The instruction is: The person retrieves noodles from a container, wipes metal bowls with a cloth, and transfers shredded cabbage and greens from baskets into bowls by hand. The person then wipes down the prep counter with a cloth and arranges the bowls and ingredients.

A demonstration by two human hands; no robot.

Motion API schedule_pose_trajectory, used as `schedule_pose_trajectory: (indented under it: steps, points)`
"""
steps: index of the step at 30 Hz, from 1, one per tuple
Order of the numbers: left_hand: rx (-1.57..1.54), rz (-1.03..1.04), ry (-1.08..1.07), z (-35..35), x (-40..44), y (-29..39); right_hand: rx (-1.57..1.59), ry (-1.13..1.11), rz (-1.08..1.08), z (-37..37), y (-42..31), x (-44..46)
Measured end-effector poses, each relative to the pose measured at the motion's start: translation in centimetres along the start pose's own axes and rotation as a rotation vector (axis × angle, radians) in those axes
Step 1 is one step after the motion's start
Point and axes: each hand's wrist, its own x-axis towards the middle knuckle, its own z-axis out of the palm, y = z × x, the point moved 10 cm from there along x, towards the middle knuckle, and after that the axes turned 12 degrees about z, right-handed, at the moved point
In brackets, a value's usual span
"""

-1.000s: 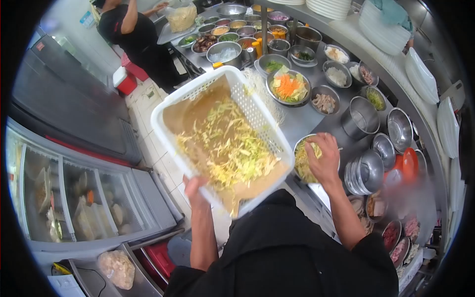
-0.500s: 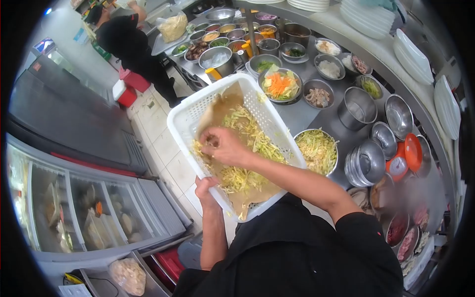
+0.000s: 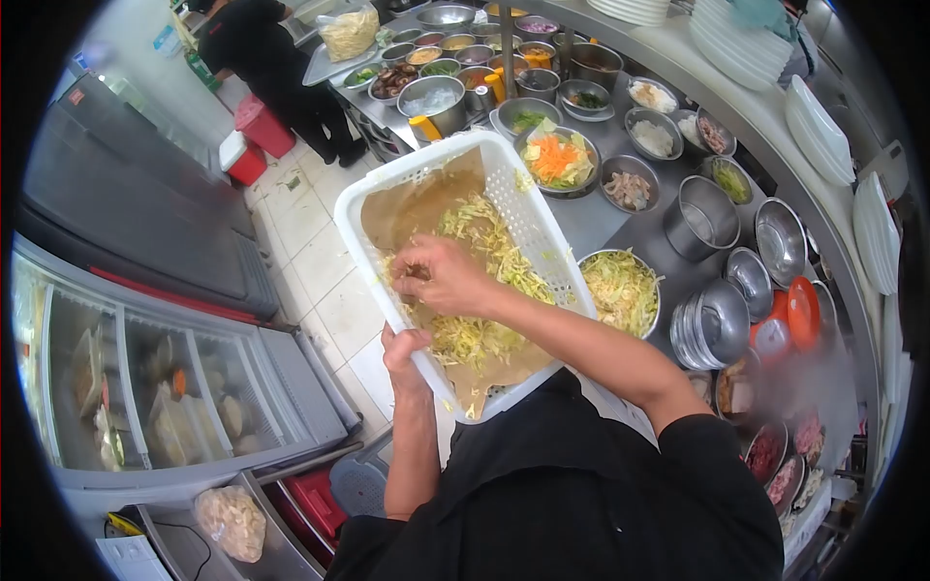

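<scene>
A white perforated basket (image 3: pixel 554 254) is tilted in front of me, lined with brown paper (image 3: pixel 387 208) and holding loose shredded cabbage (image 3: pixel 504 266). My left hand (image 3: pixel 405 351) grips its lower left edge. Inside the basket, at the left side of the shreds, my right hand (image 3: pixel 441 278) has its fingers curled together; whatever they hold is hidden. A metal bowl heaped with shredded cabbage (image 3: pixel 622 292) stands just right of the basket on the counter.
Behind the basket are bowls of carrot and cabbage (image 3: pixel 559 160) and meat (image 3: pixel 630 186). Stacked metal bowls (image 3: pixel 719 324) stand at the right, under a shelf of white plates (image 3: pixel 736 48). A person in black (image 3: pixel 262 68) stands at the far left, above red bins (image 3: pixel 263 126).
My right hand has gone from the cabbage bowl into the basket, where its fingers remain curled among the shreds. The basket has shifted slightly right. The other person has moved.
</scene>
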Motion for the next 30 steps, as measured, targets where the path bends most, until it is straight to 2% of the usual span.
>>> schedule_pose_trajectory:
  steps: [2,3,5,7,8,10,14,16,17,19,21,23,24,26,27,29,30]
  points:
    - [-0.019,0.006,-0.008,0.3,0.0,0.4,0.047,-0.158,0.042,0.9,0.7,-0.2]
    - [-0.007,-0.001,0.008,0.0,0.0,0.4,0.047,-0.161,0.045,0.1,0.6,-0.4]
    - [0.002,-0.01,0.038,-0.7,0.0,0.2,-0.017,-0.345,0.13,-0.5,1.1,-1.8]
    - [-0.061,0.057,0.002,-0.7,0.6,0.5,-0.29,-0.448,0.082,-1.5,2.0,-3.6]
    - [-0.061,0.058,0.008,-0.8,0.6,0.6,-0.289,-0.454,0.079,-1.9,1.9,-4.4]
    - [-0.127,0.095,-0.019,-0.7,0.9,1.3,-0.871,-0.484,0.356,-2.2,5.3,-6.7]
    - [-0.148,0.11,-0.05,-0.2,0.8,1.9,-0.726,-0.445,0.501,0.4,8.5,-8.1]
    - [-0.108,0.129,-0.06,-0.4,0.8,1.9,-0.43,-0.312,0.475,1.0,8.4,-7.9]
    - [-0.106,0.13,-0.062,-0.3,0.8,1.8,-0.428,-0.31,0.475,1.5,8.7,-8.1]
    - [-0.203,0.124,-0.04,-0.2,0.9,1.4,-0.186,-0.218,0.357,1.3,5.0,-7.2]
    - [-0.178,0.124,-0.034,-0.1,0.9,1.4,-0.203,-0.18,0.44,1.1,4.0,-6.9]
    - [-0.158,0.117,-0.042,0.2,0.7,1.6,-0.366,0.124,0.094,-0.4,0.3,-6.3]
    - [-0.118,0.114,0.001,-0.2,0.6,1.8,-0.372,0.136,0.101,-0.2,0.7,-6.2]
    - [-0.096,0.058,0.008,-0.4,0.3,1.4,-0.328,-0.194,-0.153,3.3,-0.1,-7.0]
    - [-0.096,0.05,-0.003,-0.1,0.2,1.3,-0.331,-0.184,-0.144,2.8,0.2,-7.2]
    - [-0.176,0.062,-0.009,0.2,0.3,1.6,-0.354,-0.447,-0.116,4.3,1.2,-8.3]
    - [-0.196,0.071,-0.042,0.2,0.5,1.4,-0.356,-0.446,-0.115,3.7,1.5,-8.3]
